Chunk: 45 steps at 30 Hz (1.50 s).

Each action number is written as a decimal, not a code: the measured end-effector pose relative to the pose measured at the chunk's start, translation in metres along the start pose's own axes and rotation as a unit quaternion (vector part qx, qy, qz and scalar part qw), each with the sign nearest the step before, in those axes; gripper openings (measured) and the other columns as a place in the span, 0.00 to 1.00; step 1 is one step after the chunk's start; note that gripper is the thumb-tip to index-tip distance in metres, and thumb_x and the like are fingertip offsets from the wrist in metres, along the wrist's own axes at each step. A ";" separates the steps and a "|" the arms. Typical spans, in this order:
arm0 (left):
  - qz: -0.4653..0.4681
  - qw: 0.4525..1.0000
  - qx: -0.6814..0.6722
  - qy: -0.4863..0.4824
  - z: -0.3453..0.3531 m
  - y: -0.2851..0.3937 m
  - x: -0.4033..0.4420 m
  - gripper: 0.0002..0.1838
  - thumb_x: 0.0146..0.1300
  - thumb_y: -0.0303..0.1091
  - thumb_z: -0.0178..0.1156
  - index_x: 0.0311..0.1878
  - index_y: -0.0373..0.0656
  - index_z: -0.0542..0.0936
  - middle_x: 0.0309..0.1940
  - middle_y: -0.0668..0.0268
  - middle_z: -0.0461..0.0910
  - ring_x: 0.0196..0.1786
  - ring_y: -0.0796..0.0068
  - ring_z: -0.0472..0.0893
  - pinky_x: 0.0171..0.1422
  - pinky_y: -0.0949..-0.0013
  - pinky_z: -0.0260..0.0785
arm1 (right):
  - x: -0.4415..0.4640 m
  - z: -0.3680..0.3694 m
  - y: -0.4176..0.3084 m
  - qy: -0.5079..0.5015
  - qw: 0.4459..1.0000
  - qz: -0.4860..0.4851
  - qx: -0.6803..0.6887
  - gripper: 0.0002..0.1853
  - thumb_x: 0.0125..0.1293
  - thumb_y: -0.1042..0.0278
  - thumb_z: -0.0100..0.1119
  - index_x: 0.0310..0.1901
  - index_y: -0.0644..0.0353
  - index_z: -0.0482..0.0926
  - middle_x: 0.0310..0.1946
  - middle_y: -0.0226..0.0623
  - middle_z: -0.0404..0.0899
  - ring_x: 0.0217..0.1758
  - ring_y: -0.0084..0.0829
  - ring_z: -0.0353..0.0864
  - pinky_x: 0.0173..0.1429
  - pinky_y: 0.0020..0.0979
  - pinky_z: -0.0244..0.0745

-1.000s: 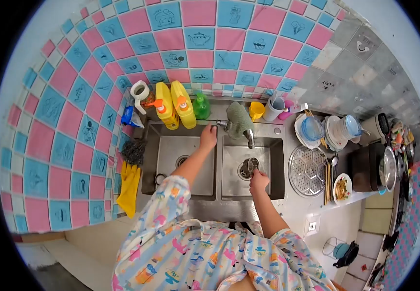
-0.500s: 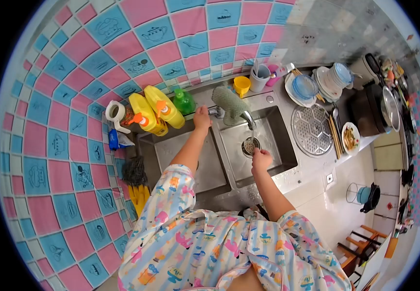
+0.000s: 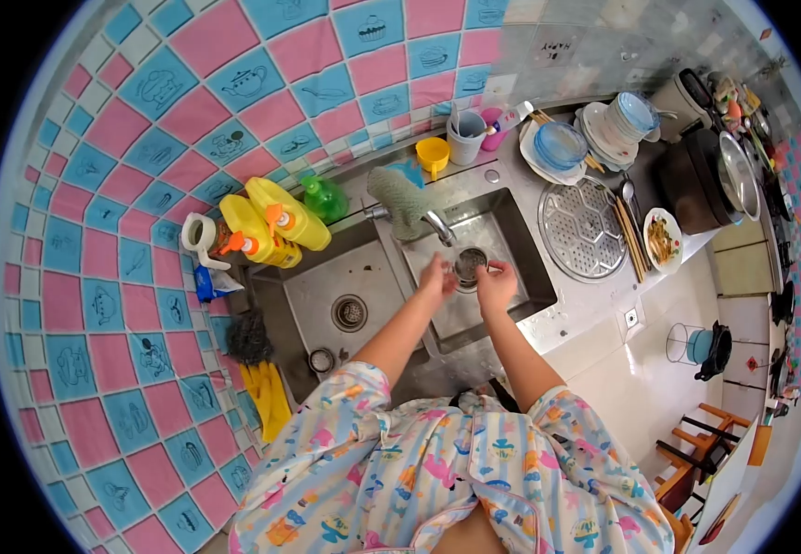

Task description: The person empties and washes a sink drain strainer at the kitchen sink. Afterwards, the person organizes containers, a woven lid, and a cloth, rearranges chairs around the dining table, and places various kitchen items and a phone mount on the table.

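My right hand [image 3: 497, 286] is closed, its fingers pinching the rim of a round metal sink strainer [image 3: 468, 264] over the right basin [image 3: 509, 242]. Just left of the strainer is my left hand [image 3: 436, 280], fingers loosely apart and a little blurred; whether they touch the rim is hard to tell. Above both hands hangs the curved faucet [image 3: 441, 227], its body wrapped in a grey-green cloth [image 3: 396, 200]. In the left basin [image 3: 306, 294] there is an exposed drain [image 3: 350, 313], and a second strainer [image 3: 322, 360] lies near its front corner.
Yellow detergent bottles [image 3: 288, 214] and a green bottle [image 3: 325, 198] stand behind the left basin. Yellow gloves [image 3: 267, 397] hang at the left. To the right are a perforated steel rack [image 3: 582, 229], chopsticks [image 3: 630, 240], stacked dishes [image 3: 559, 148] and a plate of food [image 3: 663, 240].
My left hand has left the faucet handle and come down beside the strainer. My right hand still grips the strainer. The view has shifted, showing more of the left basin.
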<state>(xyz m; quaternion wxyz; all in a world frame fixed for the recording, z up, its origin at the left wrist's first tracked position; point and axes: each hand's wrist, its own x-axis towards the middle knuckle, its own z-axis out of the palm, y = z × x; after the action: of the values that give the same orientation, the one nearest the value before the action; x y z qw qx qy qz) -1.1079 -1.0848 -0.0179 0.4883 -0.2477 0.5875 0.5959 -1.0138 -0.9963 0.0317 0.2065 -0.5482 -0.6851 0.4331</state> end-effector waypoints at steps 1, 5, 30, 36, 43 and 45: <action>-0.043 0.988 -0.091 -0.113 0.009 -0.007 -0.007 0.32 0.69 0.62 0.35 0.51 0.43 0.75 0.45 0.60 0.79 0.48 0.61 0.77 0.53 0.62 0.70 | 0.000 -0.004 -0.002 -0.009 1.000 -0.012 0.000 0.16 0.46 0.66 0.68 0.36 0.64 0.79 0.22 0.37 0.80 0.26 0.30 0.80 0.35 0.32 0.74; -0.100 0.901 -0.264 -0.329 0.032 -0.034 0.015 0.37 0.68 0.66 0.26 0.53 0.45 0.74 0.49 0.59 0.78 0.51 0.59 0.77 0.55 0.59 0.69 | 0.006 -0.011 0.015 -0.042 0.997 -0.019 0.069 0.17 0.47 0.66 0.69 0.37 0.64 0.78 0.20 0.36 0.78 0.23 0.28 0.78 0.31 0.31 0.74; -0.125 0.919 -0.319 -0.196 -0.009 -0.056 0.065 0.18 0.67 0.45 0.39 0.40 0.45 0.75 0.38 0.65 0.81 0.45 0.68 0.80 0.54 0.63 0.73 | 0.032 0.068 0.100 -0.369 0.501 0.384 0.682 0.18 0.73 0.52 0.38 0.33 0.55 0.70 0.25 0.32 0.71 0.27 0.27 0.71 0.26 0.24 0.67; -0.152 0.909 -0.334 -0.195 0.017 -0.050 0.054 0.17 0.67 0.41 0.38 0.44 0.46 0.76 0.42 0.65 0.80 0.46 0.67 0.80 0.53 0.63 0.75 | 0.031 0.009 0.048 -0.262 0.659 0.410 0.574 0.24 0.72 0.49 0.35 0.53 0.62 0.70 0.44 0.45 0.78 0.48 0.38 0.78 0.55 0.43 0.72; -0.162 0.942 -0.283 -0.082 0.041 -0.042 0.030 0.24 0.70 0.44 0.32 0.54 0.45 0.75 0.52 0.60 0.76 0.55 0.62 0.76 0.59 0.55 0.70 | 0.045 -0.015 0.057 -0.167 0.847 0.284 0.417 0.22 0.68 0.54 0.42 0.52 0.64 0.72 0.48 0.45 0.78 0.48 0.38 0.79 0.53 0.38 0.72; -0.180 0.931 -0.302 -0.100 0.040 -0.044 0.038 0.23 0.70 0.44 0.32 0.54 0.45 0.75 0.53 0.58 0.76 0.56 0.61 0.75 0.60 0.54 0.69 | 0.048 -0.020 0.061 -0.134 0.867 0.285 0.386 0.21 0.67 0.56 0.43 0.52 0.65 0.72 0.46 0.44 0.78 0.46 0.37 0.80 0.49 0.35 0.74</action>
<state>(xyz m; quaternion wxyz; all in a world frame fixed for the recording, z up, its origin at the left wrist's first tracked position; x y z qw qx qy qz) -1.0733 -1.0433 -0.0639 0.5453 -0.4243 0.2735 0.6691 -0.9786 -0.9430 -0.0161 0.1758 -0.5328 -0.2983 0.7722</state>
